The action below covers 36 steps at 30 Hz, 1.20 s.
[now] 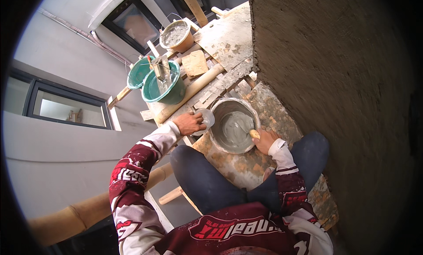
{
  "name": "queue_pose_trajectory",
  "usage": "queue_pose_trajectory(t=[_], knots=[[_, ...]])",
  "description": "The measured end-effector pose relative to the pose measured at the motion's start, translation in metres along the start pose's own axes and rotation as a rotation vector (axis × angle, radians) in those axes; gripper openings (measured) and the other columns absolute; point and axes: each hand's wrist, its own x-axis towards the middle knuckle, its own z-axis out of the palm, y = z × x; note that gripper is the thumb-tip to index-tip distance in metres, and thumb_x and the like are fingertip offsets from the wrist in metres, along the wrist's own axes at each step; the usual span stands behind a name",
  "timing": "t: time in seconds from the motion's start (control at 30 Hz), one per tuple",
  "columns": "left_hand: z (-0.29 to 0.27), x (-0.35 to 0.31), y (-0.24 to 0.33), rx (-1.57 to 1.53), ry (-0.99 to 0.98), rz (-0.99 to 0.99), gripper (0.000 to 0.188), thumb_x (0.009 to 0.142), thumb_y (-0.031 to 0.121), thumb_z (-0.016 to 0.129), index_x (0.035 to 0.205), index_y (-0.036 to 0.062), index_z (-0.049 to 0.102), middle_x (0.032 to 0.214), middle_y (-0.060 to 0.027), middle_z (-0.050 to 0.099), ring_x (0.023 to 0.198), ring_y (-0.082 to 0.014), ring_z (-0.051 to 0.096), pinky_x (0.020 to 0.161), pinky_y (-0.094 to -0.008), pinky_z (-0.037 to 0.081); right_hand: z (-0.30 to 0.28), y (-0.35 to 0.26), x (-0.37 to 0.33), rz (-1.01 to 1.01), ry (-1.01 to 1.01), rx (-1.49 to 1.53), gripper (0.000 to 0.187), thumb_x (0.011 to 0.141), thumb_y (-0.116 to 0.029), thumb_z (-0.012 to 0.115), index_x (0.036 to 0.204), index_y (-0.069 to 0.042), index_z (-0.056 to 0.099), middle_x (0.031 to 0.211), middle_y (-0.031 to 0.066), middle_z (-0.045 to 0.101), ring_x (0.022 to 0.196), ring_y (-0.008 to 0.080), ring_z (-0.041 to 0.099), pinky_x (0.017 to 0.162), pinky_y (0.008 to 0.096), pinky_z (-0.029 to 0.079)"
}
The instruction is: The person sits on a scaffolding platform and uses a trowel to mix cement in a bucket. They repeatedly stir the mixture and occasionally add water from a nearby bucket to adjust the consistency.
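A bucket of wet grey cement paste stands in front of my crossed legs. My left hand is closed on a clear plastic cup, tilted beside the bucket's left rim. Whether anything is inside the cup I cannot tell. At the right rim, my right hand is wrapped round the light wooden handle of a tool. Its working end is down in the paste and hidden, so its kind does not show.
Two green buckets stand ahead on the left, one holding trowels. Farther off is an orange-brown bucket of mortar. A bamboo pole crosses the scaffold boards. A rough plastered wall rises close on my right.
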Motion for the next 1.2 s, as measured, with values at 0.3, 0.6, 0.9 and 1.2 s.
queue_pose_trajectory(t=[0.3, 0.6, 0.9, 1.2], knots=[[-0.014, 0.042, 0.012, 0.006, -0.02, 0.002, 0.017, 0.081, 0.02, 0.053, 0.096, 0.0141, 0.06, 0.091, -0.0045, 0.06, 0.099, -0.0218, 0.052, 0.08, -0.0332, 0.049, -0.013, 0.0, -0.008, -0.023, 0.02, -0.025, 0.04, 0.088, -0.033, 0.053, 0.113, -0.002, 0.055, 0.098, 0.0245, 0.064, 0.096, 0.0427, 0.06, 0.086, 0.0502, 0.046], [-0.022, 0.066, 0.019, 0.046, -0.053, 0.018, 0.019, 0.083, 0.019, 0.053, 0.098, 0.015, 0.064, 0.093, -0.0034, 0.061, 0.102, -0.0212, 0.052, 0.08, -0.0322, 0.048, -0.025, -0.002, -0.014, 0.051, -0.009, 0.01, 0.04, 0.087, -0.034, 0.053, 0.115, -0.006, 0.057, 0.106, 0.0214, 0.063, 0.104, 0.0404, 0.058, 0.092, 0.0524, 0.041], [-0.013, 0.073, 0.021, 0.083, -0.054, 0.028, 0.02, 0.083, 0.019, 0.054, 0.099, 0.0157, 0.065, 0.096, -0.0025, 0.062, 0.104, -0.0203, 0.051, 0.08, -0.0318, 0.047, -0.016, 0.009, -0.008, 0.029, 0.014, 0.022, 0.04, 0.087, -0.034, 0.053, 0.115, -0.005, 0.056, 0.105, 0.0225, 0.063, 0.104, 0.0406, 0.058, 0.093, 0.0528, 0.041], [-0.01, 0.049, 0.019, 0.044, -0.009, -0.04, 0.022, 0.083, 0.021, 0.053, 0.102, 0.0159, 0.064, 0.096, -0.0024, 0.062, 0.101, -0.0209, 0.052, 0.078, -0.0329, 0.046, -0.018, 0.008, -0.006, 0.051, -0.021, 0.01, 0.042, 0.088, -0.035, 0.053, 0.119, -0.006, 0.056, 0.104, 0.0221, 0.064, 0.105, 0.0402, 0.058, 0.092, 0.0521, 0.042]])
